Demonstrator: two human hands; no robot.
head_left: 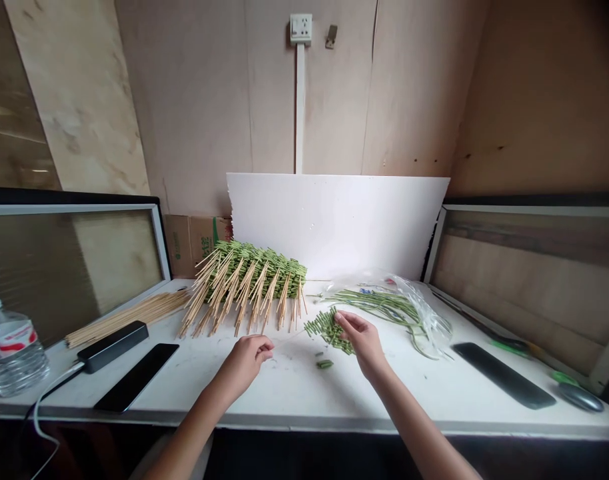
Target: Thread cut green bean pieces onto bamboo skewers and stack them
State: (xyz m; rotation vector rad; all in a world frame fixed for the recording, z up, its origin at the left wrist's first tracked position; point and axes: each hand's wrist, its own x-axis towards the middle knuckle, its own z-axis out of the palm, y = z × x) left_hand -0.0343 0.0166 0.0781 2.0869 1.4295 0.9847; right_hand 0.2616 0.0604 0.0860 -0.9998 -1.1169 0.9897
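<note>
My left hand (249,357) is closed in a pinch on the near end of a thin bamboo skewer (290,338), which slants up to the right. Short cut pieces of long bean (315,325) sit in a row along its far part. At that far end my right hand (363,339) pinches with thumb and forefinger by the bean pieces. Beneath it lies a small heap of loose cut pieces (338,341), partly hidden by the fingers. A few stray pieces (325,364) rest nearer to me on the white table (294,400).
Stacked bean skewers (264,267) stand at the back left, beside bare bamboo skewers (129,319). Uncut long beans (379,303) lie in a clear plastic bag (434,320). A phone (137,378), black box (113,347), water bottle (12,353), dark slab (504,375) and mouse (579,397) flank them.
</note>
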